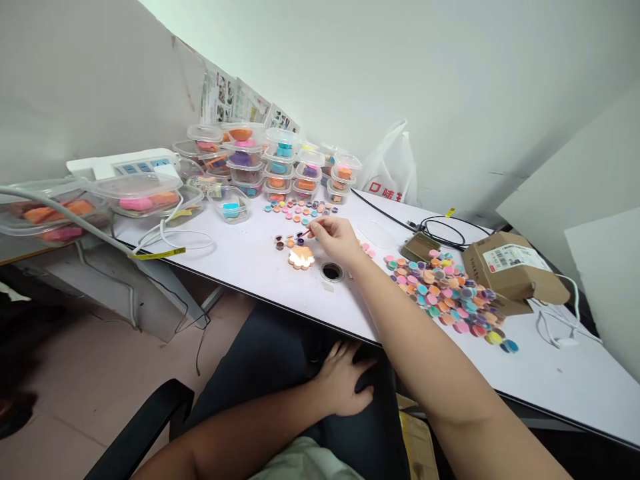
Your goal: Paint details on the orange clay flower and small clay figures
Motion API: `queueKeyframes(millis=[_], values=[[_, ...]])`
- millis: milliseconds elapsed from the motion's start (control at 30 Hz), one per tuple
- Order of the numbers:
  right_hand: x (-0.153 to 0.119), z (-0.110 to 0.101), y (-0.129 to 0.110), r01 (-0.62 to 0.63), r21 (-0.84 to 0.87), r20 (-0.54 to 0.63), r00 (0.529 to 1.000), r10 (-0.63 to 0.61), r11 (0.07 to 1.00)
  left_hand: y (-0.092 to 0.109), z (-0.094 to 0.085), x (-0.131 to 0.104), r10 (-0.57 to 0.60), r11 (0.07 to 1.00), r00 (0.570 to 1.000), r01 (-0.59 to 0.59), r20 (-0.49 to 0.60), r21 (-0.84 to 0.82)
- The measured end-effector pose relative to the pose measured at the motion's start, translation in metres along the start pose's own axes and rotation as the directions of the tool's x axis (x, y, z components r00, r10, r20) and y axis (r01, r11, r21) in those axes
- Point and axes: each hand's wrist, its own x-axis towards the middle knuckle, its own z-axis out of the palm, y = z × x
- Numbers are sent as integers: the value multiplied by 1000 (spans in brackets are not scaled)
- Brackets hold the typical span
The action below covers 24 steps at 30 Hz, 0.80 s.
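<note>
Red and slim, a stick-like tool [307, 232] is pinched firmly between thumb and fingers of my right hand [336, 237], its tip close to a small dark-purple round pot [301, 241]. Just nearer me, an orange-and-white scalloped flat piece [301, 257] lies on the white tabletop [245, 257]. I see my left hand [345, 381] spread, gripping nothing, on dark trousers [250, 373]. Rightward, multicoloured small round pots [445, 291] lie heaped beside a brown cardboard box [505, 275].

Hands [340, 240]: two; red stick [307, 233]: one; scalloped piece [301, 258]: one; tabletop hole [332, 271]: one; carrier bag [390, 167]: one; yellow tags [161, 253]: two; wall sheets [219, 93]: three; tubs [277, 168]: over ten; small pots [463, 327]: dozens, overlapping, count unclear.
</note>
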Motion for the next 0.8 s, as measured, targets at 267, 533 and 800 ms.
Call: queueKeyframes(millis=[267, 533, 800], values=[[-3, 16, -9, 189, -361, 93, 982, -166, 913, 36, -96, -22, 425, 889, 656, -432, -623, 152], [-1, 20, -17, 182, -461, 182, 977, -108, 868, -23, -306, 21, -337, 846, 682, 522, -649, 108], [4, 23, -13, 116, -417, 137, 989, -64, 902, -72, -314, 44, -353, 815, 858, 478, -374, 328]])
